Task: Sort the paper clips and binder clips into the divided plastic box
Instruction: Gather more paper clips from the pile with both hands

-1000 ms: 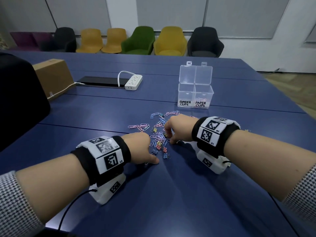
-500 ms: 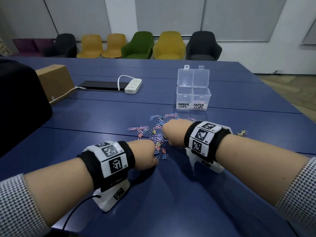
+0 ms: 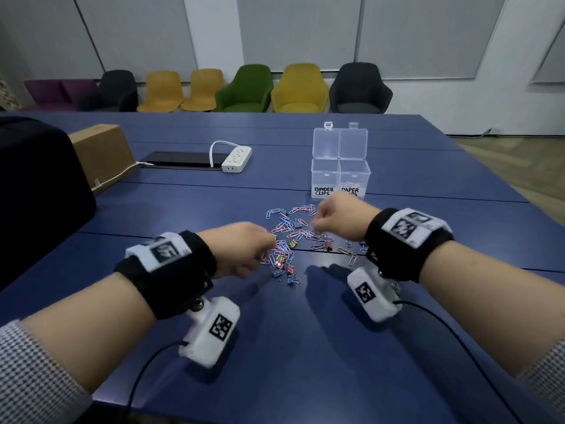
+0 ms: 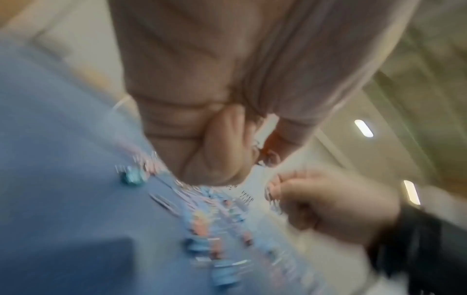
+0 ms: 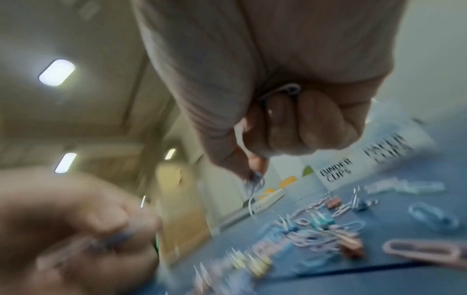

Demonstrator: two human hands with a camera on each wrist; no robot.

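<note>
A pile of coloured paper clips and small binder clips (image 3: 293,237) lies on the blue table (image 3: 305,347), blurred in both wrist views (image 5: 326,231). Behind it stands the clear divided box (image 3: 340,175), lids up, labelled BINDER CLIPS on the left and PAPER CLIPS on the right; a few pink clips lie in the right half. My left hand (image 3: 267,244) hovers over the pile's left edge, curled, pinching a small orange binder clip (image 4: 267,151). My right hand (image 3: 318,223) is a fist above the pile, just before the box, holding paper clips (image 5: 255,179) that dangle below it.
A white power strip (image 3: 237,159) and a black panel (image 3: 180,160) lie at the back left, with a cardboard box (image 3: 101,154) and a dark bulky object (image 3: 36,194) further left. Loose paper clips (image 3: 351,258) lie under my right wrist. Chairs line the far wall.
Both hands have lifted off the table with clips in them. The right hand has risen and moved toward the box; the left has come forward over the pile's left edge.
</note>
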